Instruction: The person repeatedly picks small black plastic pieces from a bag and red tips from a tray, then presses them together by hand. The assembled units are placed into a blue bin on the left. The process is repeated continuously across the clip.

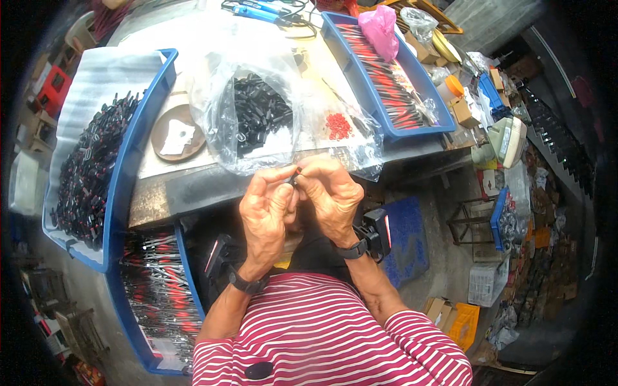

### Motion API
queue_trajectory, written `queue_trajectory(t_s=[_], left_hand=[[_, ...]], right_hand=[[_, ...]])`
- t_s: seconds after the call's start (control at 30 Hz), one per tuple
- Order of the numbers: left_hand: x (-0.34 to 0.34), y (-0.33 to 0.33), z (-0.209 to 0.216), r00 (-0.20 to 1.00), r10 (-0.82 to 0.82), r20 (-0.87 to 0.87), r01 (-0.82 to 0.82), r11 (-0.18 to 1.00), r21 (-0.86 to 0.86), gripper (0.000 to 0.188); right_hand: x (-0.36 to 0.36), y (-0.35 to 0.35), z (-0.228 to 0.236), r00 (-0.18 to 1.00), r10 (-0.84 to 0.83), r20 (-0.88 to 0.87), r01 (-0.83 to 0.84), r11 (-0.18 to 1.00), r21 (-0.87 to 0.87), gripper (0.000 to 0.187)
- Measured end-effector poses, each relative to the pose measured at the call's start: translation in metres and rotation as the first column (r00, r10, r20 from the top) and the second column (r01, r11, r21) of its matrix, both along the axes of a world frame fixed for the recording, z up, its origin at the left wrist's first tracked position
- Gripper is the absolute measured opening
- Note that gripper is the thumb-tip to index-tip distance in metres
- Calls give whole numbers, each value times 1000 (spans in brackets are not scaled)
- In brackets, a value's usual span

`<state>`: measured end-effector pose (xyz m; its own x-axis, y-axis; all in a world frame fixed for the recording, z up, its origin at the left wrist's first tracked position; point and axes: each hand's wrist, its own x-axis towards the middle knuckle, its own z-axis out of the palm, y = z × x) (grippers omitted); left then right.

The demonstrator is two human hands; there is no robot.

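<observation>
My left hand and my right hand meet at the table's front edge, both with fingertips pinched together. Between them is a small dark part, mostly covered by the fingers. A trace of red shows at its top, too small to make out. Just beyond my hands, a clear plastic bag lies spread open, with a heap of small black plastic parts in it. To its right is a little pile of tiny red pieces on clear plastic film.
A blue tray of black parts stands left, above another blue bin of red and metal pieces. At the far right sits a blue tray of red-and-black pieces. A round brown dish and blue corded tools are on the table.
</observation>
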<state>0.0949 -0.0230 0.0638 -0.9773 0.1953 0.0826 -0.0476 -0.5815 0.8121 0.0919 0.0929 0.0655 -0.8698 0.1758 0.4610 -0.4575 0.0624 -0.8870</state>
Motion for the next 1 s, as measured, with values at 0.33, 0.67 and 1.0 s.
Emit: queue_trajectory(t_s=[0.33, 0.67, 1.0], left_hand=[[-9, -14, 1, 995, -57, -84, 35, 968, -248, 15], [-9, -22, 4, 976, -81, -200, -16, 899, -438, 13], [-9, -24, -2, 874, -40, -484, -281, 771, -572, 11]], right_hand=[[2, 20, 9, 972, 178, 153, -152, 974, -167, 8], [4, 34, 10, 921, 256, 295, -237, 967, -98, 8], [6, 37, 5, 871, 343, 352, -277, 934, -225, 9]])
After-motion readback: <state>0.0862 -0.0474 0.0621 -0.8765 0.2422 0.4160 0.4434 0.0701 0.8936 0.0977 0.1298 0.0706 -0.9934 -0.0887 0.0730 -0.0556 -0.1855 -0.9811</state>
